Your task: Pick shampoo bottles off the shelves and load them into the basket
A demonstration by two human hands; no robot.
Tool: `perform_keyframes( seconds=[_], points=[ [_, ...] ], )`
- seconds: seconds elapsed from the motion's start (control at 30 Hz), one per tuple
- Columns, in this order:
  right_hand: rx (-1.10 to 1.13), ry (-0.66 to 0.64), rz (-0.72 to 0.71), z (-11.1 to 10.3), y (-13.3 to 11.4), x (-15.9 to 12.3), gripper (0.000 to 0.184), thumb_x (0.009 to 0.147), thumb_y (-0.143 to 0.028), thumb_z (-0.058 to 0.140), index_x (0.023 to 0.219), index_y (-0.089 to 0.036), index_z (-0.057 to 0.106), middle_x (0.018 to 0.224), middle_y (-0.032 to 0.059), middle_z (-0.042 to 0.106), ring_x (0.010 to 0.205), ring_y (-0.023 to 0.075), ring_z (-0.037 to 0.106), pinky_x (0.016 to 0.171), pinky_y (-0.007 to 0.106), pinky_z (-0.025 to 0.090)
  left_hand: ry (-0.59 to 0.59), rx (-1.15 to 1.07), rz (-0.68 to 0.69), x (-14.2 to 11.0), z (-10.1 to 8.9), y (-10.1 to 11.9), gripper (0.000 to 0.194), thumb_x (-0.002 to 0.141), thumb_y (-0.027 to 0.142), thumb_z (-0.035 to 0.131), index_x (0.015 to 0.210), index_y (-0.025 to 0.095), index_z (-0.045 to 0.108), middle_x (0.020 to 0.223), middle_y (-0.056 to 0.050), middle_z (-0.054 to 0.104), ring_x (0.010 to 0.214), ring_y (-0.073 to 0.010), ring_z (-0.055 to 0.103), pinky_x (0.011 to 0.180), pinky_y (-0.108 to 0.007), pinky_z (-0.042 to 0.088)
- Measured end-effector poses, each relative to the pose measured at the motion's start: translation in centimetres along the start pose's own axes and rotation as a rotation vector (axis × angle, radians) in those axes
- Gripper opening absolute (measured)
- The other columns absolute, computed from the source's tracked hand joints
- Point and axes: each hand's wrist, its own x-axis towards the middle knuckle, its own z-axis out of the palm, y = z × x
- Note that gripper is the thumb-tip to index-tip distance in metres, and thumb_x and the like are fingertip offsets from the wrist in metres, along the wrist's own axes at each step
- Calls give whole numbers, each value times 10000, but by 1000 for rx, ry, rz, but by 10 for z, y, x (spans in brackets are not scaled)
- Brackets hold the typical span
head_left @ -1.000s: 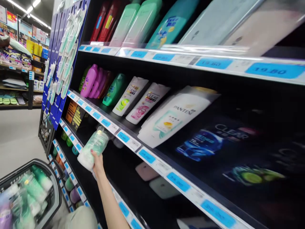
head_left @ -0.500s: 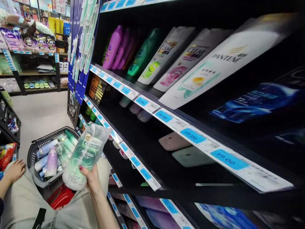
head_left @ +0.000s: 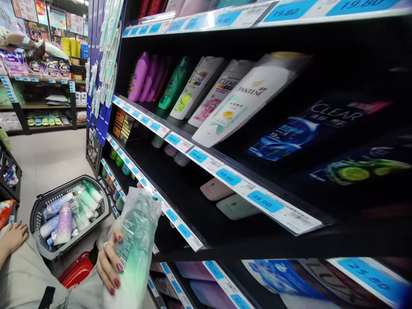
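Note:
My right hand [head_left: 108, 262] is closed round a green bottle in a clear plastic wrap [head_left: 137, 240], held low in front of the black shelving, close to my lap. My left hand [head_left: 13, 236] rests flat on my thigh at the far left, fingers stretched out and holding nothing. A dark shopping basket [head_left: 37, 210] stands on the floor between my hands and holds several similar wrapped bottles [head_left: 64, 214], green and pale purple.
Black shelves with blue price tags [head_left: 225, 176] run along the right, carrying a white Pantene bottle [head_left: 244, 98] and pink bottles [head_left: 140, 77]. A red basket [head_left: 77, 270] lies under the dark one. Toothbrush cards [head_left: 103, 77] hang at the shelf end. An aisle floor [head_left: 48, 154] lies beyond.
My right hand brought the wrapped green bottle down from the shelf edge to my lap and turned it. The view dropped, then rose slightly. My left hand came into sight on my thigh.

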Motion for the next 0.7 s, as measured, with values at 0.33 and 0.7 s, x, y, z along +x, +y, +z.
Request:
perform_keyframes(
  seconds=[0.33, 0.7],
  points=[
    [21, 49, -373, 21, -2, -8, 103, 953, -232, 260, 940, -224, 362, 492, -200, 419, 175, -67, 213, 365, 28, 299, 40, -71, -10, 4, 4, -1, 448, 875, 227, 374, 1235, 95, 606, 1332, -147, 537, 1325, -362, 387, 1126, -570, 241],
    [-986, 1035, 33, -47, -95, -38, 369, 718, -500, 649, 927, -214, 545, 777, 24, 689, 599, 177, 670, 527, 283, 548, 122, -248, -576, -26, 15, 46, 570, 933, 465, 231, 1454, 255, 328, 1571, -62, 159, 1415, -417, 100, 1051, -700, 217]
  ],
)
